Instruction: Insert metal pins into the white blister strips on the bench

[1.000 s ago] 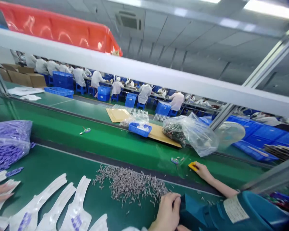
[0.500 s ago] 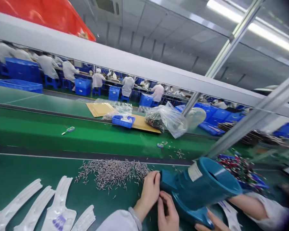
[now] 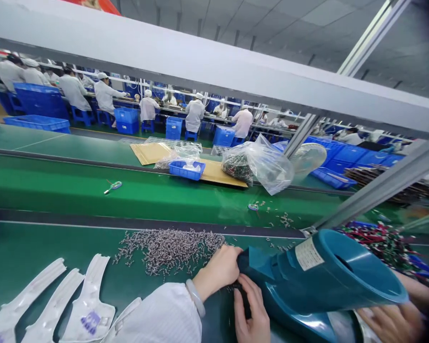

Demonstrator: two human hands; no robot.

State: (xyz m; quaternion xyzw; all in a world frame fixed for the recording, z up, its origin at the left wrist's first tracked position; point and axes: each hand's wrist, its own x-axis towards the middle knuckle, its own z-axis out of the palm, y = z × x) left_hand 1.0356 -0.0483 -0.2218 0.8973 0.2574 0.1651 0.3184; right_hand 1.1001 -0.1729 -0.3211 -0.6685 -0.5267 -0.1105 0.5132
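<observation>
My left hand (image 3: 219, 267), in a white sleeve with a bracelet at the wrist, has its fingers closed against the narrow end of a teal plastic device (image 3: 286, 271). This device lies tilted, with a wide round mouth towards the right and a white label on its side. Just below, my right hand (image 3: 253, 312) curls thumb and fingers together near the same end. Whatever is between the fingertips of both hands is hidden. A heap of small metal screws (image 3: 178, 248) lies left of my hands. Another person's hand (image 3: 389, 317) is by the device's mouth.
Several white plastic shells (image 3: 89, 305) lie at the lower left. A green conveyor belt (image 3: 67, 190) runs behind, beyond a dark rail. Past it are a blue tray (image 3: 187, 169) and a clear plastic bag (image 3: 268, 164). A metal post (image 3: 382, 186) and a bin of coloured parts (image 3: 382, 243) stand right.
The view has tilted down and shifted. The teal device's mouth sits farther right and looks larger. The other person's hand has moved right along it. My hands stay at its narrow end.
</observation>
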